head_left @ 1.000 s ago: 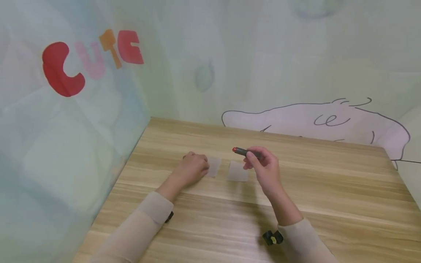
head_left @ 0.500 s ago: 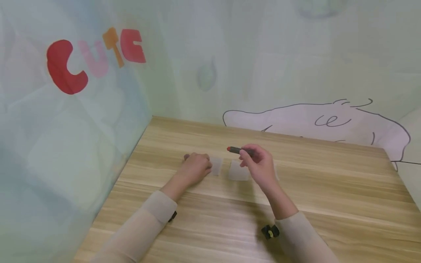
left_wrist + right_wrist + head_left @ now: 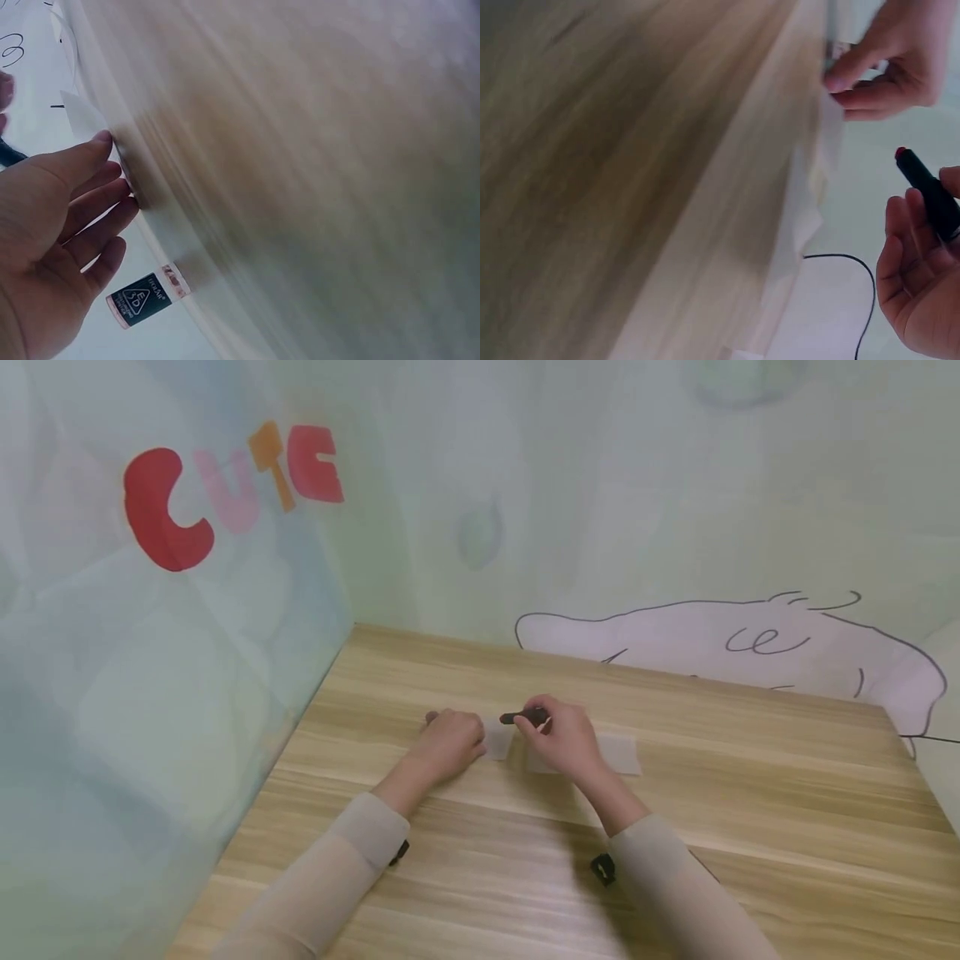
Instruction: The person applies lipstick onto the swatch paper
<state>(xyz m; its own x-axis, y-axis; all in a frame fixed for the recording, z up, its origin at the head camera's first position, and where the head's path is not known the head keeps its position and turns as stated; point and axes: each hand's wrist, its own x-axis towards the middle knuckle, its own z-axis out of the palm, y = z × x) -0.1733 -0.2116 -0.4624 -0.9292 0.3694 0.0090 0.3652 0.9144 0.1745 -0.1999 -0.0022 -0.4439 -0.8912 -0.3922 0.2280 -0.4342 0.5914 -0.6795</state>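
My right hand (image 3: 562, 735) pinches a dark lipstick (image 3: 528, 717) between thumb and fingers, its red tip pointing left. In the right wrist view the lipstick (image 3: 928, 187) lies across the fingers, tip bare. A thin white paper square (image 3: 497, 745) lies on the wooden table, and the lipstick's tip overlaps its upper part in the head view. My left hand (image 3: 450, 743) rests at this sheet's left side; in the left wrist view its thumb and fingertips (image 3: 103, 136) touch down at the sheet. Just beyond that hand stands a small cylinder (image 3: 150, 296) with a dark printed label and pinkish ends.
Two more paper squares lie to the right: a middle sheet (image 3: 540, 765), partly under the right hand in view, and a right sheet (image 3: 621, 754). Printed cloth walls (image 3: 645, 527) rise at the table's back and left edges. A black wrist camera (image 3: 603, 868) hangs under the right cuff.
My right hand has moved left and lower with the lipstick, from over the middle sheet to the left sheet, uncovering the right sheet. My left hand stays at its sheet; the view shifts slightly.
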